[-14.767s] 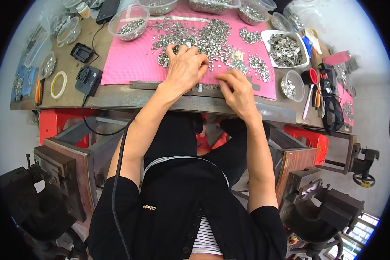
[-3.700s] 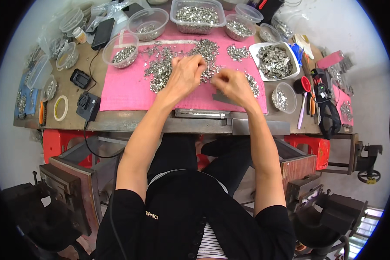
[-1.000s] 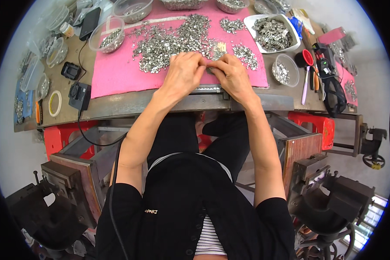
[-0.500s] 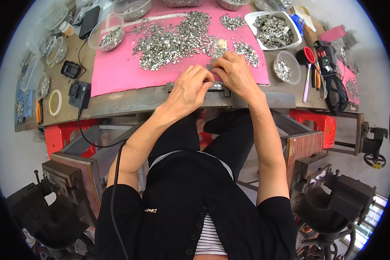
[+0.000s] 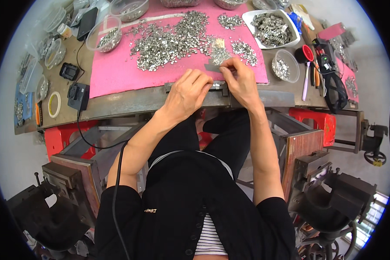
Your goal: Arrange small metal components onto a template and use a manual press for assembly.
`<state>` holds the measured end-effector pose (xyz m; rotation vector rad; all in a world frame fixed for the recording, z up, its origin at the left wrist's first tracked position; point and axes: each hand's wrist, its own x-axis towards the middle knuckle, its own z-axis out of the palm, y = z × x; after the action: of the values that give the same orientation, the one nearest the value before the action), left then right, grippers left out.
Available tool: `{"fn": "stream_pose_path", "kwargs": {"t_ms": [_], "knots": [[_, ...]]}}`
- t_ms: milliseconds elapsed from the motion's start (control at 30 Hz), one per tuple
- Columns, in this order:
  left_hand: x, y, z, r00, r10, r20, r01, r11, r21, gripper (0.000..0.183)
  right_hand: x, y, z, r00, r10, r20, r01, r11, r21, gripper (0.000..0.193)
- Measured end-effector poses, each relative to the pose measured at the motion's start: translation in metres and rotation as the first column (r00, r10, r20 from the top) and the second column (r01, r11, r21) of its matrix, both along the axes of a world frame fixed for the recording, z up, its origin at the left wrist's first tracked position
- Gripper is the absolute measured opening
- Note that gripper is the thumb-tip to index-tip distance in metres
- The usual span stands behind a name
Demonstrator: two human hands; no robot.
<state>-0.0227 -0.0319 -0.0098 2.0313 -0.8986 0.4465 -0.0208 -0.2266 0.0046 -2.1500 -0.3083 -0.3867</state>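
My left hand curled on the metal strip at the counter edge, my right hand pinching a small metal piece, pink mat upper centre

Single head-worn fisheye view, looking steeply down from above, bench near the top, own lap close below, floor at the curved rim.

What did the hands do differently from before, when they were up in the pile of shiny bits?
Both hands came back from the heap of small metal parts toward the near edge of the pink mat. The left hand now rests on the metal strip at the table's front edge; the right hand pinches a small metal piece. The heap, bowls and white tray lie as before.
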Motion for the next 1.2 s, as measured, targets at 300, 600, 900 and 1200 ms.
{"fn": "stream_pose_path", "kwargs": {"t_ms": [300, 600, 900, 1200], "knots": [[-0.013, 0.010, 0.001, 0.991, 0.111, 0.076, -0.119, 0.987, 0.110, 0.025, 0.000, -0.030, -0.006, 0.998, -0.011, 0.054, 0.024, 0.968, -0.249, 0.009], [-0.021, 0.012, -0.010, 0.985, 0.174, -0.011, -0.173, 0.984, 0.032, 0.044, -0.016, -0.009, 0.003, 0.998, -0.057, 0.032, 0.060, 0.993, -0.105, 0.006], [-0.022, 0.011, -0.009, 0.983, 0.181, -0.045, -0.180, 0.984, 0.018, 0.049, -0.039, 0.035, -0.023, 0.991, -0.095, 0.091, 0.085, 0.991, 0.103, 0.007], [-0.023, 0.011, -0.011, 0.982, 0.185, -0.044, -0.186, 0.982, -0.013, 0.049, -0.040, 0.039, -0.023, 0.987, -0.138, 0.080, 0.128, 0.985, 0.118, 0.008]]}}
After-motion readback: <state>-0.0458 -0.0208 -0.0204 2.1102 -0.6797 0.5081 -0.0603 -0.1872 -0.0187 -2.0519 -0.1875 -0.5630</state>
